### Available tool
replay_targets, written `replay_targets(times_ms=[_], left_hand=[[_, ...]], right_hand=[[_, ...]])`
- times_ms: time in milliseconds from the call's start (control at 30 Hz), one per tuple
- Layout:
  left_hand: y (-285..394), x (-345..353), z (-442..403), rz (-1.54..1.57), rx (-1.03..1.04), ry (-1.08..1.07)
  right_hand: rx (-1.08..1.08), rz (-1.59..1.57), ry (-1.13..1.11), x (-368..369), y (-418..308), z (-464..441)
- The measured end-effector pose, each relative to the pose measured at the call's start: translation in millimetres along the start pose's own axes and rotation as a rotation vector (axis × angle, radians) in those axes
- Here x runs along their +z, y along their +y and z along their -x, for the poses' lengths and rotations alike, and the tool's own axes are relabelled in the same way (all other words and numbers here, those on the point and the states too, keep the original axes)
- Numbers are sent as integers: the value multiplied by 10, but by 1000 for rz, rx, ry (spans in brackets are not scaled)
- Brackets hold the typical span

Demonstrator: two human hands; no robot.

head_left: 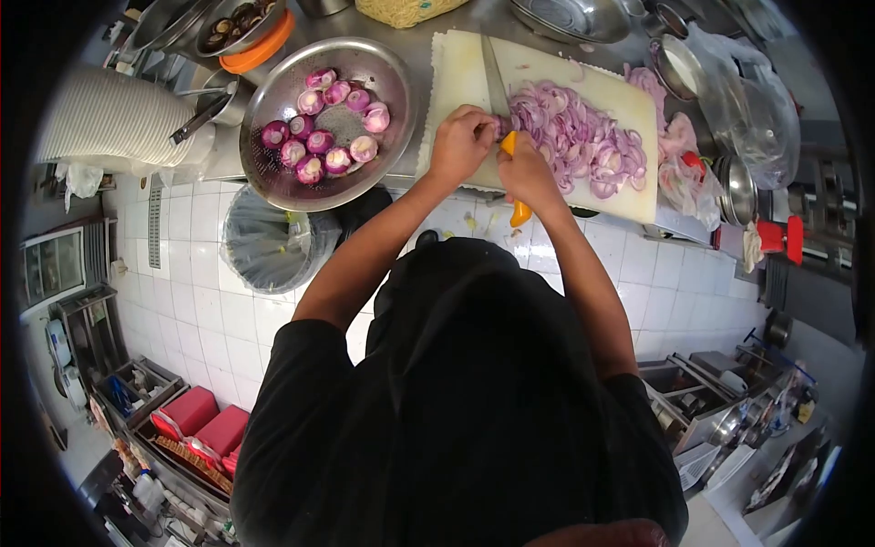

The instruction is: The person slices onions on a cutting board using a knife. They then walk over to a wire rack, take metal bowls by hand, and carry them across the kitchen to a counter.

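My right hand (529, 173) is wrapped round the yellow handle of a knife (495, 82), its blade pointing away over the white cutting board (456, 68). Against the blade's left side, my left hand (463, 141) pinches a red onion (501, 126), mostly hidden by the fingers. Sliced onion (583, 141) lies heaped on the board to the right of the blade. Left of the board, a perforated steel colander (396, 109) holds several peeled whole red onions (320, 141).
A bin with a clear liner (273, 242) stands on the floor below the colander. Stacked white plates (109, 123) are at the left. An orange container (260, 46) and a steel bowl (574, 18) sit behind. Plastic bags (688, 173) lie right of the board.
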State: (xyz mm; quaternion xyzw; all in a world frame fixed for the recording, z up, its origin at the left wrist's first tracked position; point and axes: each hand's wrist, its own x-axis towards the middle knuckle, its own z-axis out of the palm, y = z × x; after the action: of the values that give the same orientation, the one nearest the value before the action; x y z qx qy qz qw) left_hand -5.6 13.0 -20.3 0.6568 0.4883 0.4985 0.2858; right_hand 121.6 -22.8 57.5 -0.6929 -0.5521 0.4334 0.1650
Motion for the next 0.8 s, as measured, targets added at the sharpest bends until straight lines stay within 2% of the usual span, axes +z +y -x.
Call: replay_targets(times_ms=[67, 167, 267, 367, 467, 567, 800], left_hand=[[27, -9, -27, -6, -25, -31], [38, 11, -154, -50, 215, 28], [18, -128, -313, -170, 256, -325], [117, -249, -336, -360, 65, -357], [213, -285, -253, -189, -185, -387], [244, -194, -138, -33, -305, -257], [182, -65, -90, 102, -432, -162]], right_hand=[[-73, 168, 77, 9, 232, -126], [-137, 246, 96, -121, 372, -214], [-101, 213, 51, -178, 290, -125], [-50, 176, -9, -276, 62, 6], [-46, 151, -28, -254, 3, 130], [-50, 133, -27, -228, -51, 205], [21, 150, -87, -265, -225, 304]])
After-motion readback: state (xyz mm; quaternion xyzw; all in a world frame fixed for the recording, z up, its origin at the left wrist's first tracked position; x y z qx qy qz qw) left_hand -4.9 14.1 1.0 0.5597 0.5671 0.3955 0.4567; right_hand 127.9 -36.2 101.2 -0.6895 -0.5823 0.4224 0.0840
